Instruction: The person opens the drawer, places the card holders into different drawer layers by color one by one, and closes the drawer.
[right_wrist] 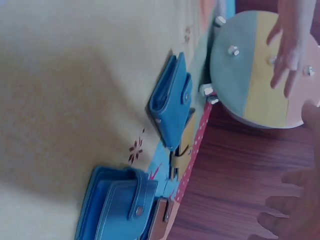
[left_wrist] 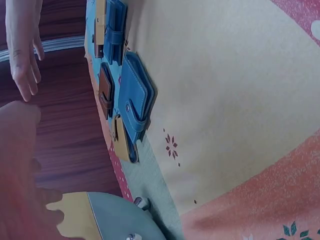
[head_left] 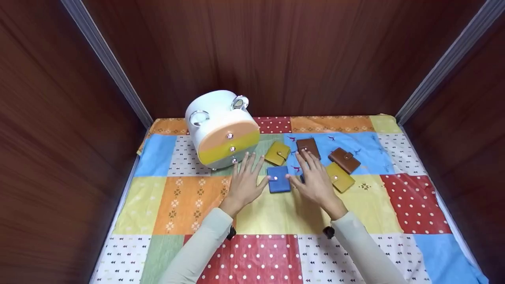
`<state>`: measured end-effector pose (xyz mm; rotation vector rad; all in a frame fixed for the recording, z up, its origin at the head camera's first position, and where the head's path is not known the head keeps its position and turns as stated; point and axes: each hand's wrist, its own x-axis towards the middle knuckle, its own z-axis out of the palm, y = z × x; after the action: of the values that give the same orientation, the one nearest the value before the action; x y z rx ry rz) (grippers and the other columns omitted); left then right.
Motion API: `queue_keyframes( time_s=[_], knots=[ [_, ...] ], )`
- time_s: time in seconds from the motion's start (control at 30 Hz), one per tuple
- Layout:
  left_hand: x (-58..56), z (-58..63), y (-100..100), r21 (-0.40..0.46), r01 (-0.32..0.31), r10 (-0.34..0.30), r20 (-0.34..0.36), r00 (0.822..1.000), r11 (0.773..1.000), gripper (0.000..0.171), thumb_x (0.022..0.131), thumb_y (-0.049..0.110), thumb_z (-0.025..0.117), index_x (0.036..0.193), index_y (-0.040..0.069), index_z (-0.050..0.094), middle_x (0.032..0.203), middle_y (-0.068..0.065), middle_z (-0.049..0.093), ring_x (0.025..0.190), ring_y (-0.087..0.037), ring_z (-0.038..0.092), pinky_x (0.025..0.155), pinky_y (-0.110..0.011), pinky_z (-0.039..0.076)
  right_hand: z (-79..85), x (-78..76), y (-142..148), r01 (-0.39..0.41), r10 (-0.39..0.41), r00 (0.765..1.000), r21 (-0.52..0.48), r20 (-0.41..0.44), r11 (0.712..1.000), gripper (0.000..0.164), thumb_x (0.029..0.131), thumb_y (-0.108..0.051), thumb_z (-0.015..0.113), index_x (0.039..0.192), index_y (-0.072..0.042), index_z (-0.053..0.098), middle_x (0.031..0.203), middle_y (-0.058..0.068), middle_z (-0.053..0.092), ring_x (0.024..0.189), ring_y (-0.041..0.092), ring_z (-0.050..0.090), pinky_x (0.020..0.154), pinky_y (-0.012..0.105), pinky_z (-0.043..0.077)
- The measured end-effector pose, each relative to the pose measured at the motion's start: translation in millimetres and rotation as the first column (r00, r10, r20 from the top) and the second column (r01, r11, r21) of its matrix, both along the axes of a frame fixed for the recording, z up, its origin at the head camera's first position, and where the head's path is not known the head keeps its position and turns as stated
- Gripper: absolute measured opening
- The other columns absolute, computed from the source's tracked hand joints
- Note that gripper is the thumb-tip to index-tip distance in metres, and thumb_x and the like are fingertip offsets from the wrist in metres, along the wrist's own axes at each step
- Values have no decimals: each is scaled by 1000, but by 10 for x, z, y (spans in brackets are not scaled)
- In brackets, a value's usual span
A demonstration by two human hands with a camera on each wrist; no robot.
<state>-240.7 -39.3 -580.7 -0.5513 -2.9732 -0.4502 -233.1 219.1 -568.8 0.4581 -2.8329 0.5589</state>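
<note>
The setting looks booth-like, with wood-grain panels (head_left: pixel 252 59) on three sides, grey corner strips (head_left: pixel 107 59) and a patchwork cloth (head_left: pixel 272 219).

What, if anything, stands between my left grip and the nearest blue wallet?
Nothing visible: the left grip hovers just left of the blue wallet; a yellow wallet lies beyond it, clear of the path.

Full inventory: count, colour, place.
box: 1, white with coloured front, back left
rings: 2, clear, atop box
blue wallets: 2, blue, centre
yellow wallets: 2, yellow, beside box, right
brown wallets: 2, brown, back centre, back right
patchwork cloth: 1, multicoloured, underneath
panels: 3, dark brown, back and sides
metal strips: 2, grey, corners
wrist devices: 2, black, wrists
sleeves: 2, pale, forearms
left hand: 1, before box
right hand: 1, raised over wallets
</note>
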Motion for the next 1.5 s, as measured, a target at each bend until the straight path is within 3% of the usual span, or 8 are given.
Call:
queue_keyframes(
  time_s=[0.1, 0.3, 0.57, 0.7, 0.87, 1.07, 1.27, 1.5],
  knots=[
    [-20, 44, -16, 55, 7, -6, -12, 1000, 998, 70, 112, 52, 44, 170, 17, 30, 175, -11, 34, 165, -32, 25, 132, -62, 29, 24, -18, -51, 11, -11, 1000, -56, -8, 998, 82, 103, -56, 65, 164, -7, 41, 166, 21, 44, 152, 45, 42, 124, 67, 37],
    [-68, 153, -71, 133, 17, -11, -49, 999, 991, 62, 114, 42, 46, 164, 6, 40, 169, -12, 44, 160, -30, 37, 131, -52, 34, 77, -56, -141, -10, 4, 999, -132, -46, 991, 70, 104, -47, 67, 155, -1, 51, 155, 22, 56, 144, 42, 52, 121, 62, 45],
    [-166, 336, -218, 219, 121, -92, -140, 986, 968, 58, 114, 34, 47, 162, 2, 42, 168, -17, 44, 160, -31, 38, 131, -49, 35, 144, -105, -286, -1, -5, 999, -178, -35, 984, 60, 107, -43, 64, 148, -2, 57, 147, 21, 62, 137, 39, 59, 114, 58, 52],
    [-249, 465, -330, 223, 171, -132, -182, 974, 960, 60, 116, 40, 38, 164, 4, 38, 170, -17, 40, 161, -30, 34, 134, -48, 30, 176, -127, -378, -7, -3, 999, -207, -47, 978, 53, 106, -39, 66, 144, -3, 61, 142, 19, 66, 130, 38, 63, 106, 57, 57],
    [-383, 668, -508, 233, 209, -168, -187, 968, 950, 62, 116, 43, 34, 167, 7, 32, 175, -10, 32, 164, -25, 25, 138, -43, 18, 222, -162, -471, -7, 0, 1000, -243, -26, 970, 48, 106, -36, 67, 143, -6, 63, 141, 16, 67, 131, 37, 63, 109, 56, 55],
    [-574, 880, -754, 161, 262, -228, -205, 952, 952, 59, 116, 36, 31, 168, 7, 27, 176, -10, 26, 166, -25, 21, 138, -40, 13, 240, -184, -552, -37, 28, 999, -239, -39, 970, 46, 107, -36, 66, 141, -5, 64, 137, 16, 69, 125, 35, 67, 107, 53, 57],
    [-709, 977, -984, 196, 265, -226, -202, 953, 944, 55, 114, 21, 41, 167, 8, 31, 176, -7, 29, 166, -24, 23, 139, -39, 14, 245, -239, -655, -59, 56, 998, -255, -20, 965, 49, 108, -39, 63, 142, -3, 63, 133, 17, 69, 119, 32, 69, 100, 51, 60],
    [-799, 1027, -1144, 183, 262, -234, -161, 959, 948, 56, 115, 22, 39, 168, 9, 28, 177, -4, 26, 167, -23, 20, 139, -37, 12, 287, -318, -774, -83, 84, 996, -273, -8, 958, 45, 108, -34, 64, 142, -4, 63, 134, 16, 69, 117, 32, 69, 96, 49, 62]
  ],
)
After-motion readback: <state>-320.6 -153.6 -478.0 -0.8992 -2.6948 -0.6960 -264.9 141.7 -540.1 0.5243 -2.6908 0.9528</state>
